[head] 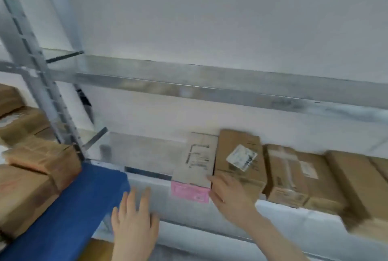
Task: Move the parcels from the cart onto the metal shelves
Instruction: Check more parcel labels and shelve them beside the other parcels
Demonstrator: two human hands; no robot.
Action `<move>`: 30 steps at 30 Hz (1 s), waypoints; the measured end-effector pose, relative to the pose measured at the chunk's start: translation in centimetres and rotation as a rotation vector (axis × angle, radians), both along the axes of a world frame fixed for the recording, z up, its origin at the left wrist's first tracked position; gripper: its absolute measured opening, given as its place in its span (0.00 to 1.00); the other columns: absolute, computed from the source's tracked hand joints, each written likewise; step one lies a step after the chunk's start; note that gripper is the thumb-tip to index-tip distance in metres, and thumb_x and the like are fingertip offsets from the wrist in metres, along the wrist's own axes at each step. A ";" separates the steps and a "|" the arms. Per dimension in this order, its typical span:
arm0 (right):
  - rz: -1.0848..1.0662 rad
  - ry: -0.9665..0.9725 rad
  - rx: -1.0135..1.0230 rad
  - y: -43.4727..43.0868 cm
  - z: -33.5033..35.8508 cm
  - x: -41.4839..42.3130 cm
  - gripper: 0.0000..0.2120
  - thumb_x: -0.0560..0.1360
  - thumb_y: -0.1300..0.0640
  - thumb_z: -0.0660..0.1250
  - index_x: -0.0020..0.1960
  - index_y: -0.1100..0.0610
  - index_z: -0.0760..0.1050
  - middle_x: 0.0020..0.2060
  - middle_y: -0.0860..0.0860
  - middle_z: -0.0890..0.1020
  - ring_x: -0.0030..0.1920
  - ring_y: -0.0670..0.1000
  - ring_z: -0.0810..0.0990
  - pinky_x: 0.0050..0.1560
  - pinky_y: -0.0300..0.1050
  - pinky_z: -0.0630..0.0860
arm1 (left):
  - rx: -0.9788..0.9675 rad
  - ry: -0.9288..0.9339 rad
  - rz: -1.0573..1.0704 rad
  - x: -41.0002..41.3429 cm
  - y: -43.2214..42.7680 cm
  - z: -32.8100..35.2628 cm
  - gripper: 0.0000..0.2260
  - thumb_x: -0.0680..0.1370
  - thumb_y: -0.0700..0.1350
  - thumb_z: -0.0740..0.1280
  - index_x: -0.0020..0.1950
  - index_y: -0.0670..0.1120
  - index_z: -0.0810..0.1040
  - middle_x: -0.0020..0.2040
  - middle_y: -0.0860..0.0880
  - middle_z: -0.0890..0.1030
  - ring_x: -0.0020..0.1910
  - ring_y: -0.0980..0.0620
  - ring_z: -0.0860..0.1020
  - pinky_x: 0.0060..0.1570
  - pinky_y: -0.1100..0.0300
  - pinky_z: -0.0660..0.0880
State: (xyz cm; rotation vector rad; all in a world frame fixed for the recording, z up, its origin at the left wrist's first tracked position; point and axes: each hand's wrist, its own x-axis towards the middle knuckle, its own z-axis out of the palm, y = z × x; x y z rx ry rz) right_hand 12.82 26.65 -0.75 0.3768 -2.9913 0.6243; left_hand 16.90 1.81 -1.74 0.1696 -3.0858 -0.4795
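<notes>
The left hand (134,225) is held flat and palm-down in front of the shelf edge (294,218), its fingers stretched forward and slightly apart, with nothing gripped. The right hand (228,195) is reached forward from a bare forearm angled up from the lower right; its fingers are loosely extended and laid against the near right corner of a pale flat parcel (196,161), touching it rather than clamped round it.

That parcel is lain on the metal shelf, its near end at the shelf's front lip, just above a pink tag (190,193) fixed to the shelf face. Dark printing is seen on its top — the words are too blurred to be read. Just beside it, to the right, a brown box (239,157) is set with a white label (241,157) stuck on askew; its print cannot be made out either. Further right, more brown boxes (298,174) are lined along the same shelf, one taped and bearing a small pale label.

An upper shelf beam (210,84) is seen above. At lower left a blue cart edge (69,214) is seen — brown parcels (31,176) are piled behind it.
</notes>
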 end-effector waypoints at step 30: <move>-0.943 -0.063 0.208 70.5 5.5 20.6 0.21 0.79 0.52 0.55 0.72 0.45 0.62 0.71 0.51 0.64 0.69 0.57 0.65 0.67 0.52 0.63 | -0.025 0.135 -1.123 4.0 79.8 5.8 0.24 0.81 0.52 0.53 0.76 0.52 0.52 0.78 0.45 0.48 0.76 0.44 0.52 0.71 0.42 0.53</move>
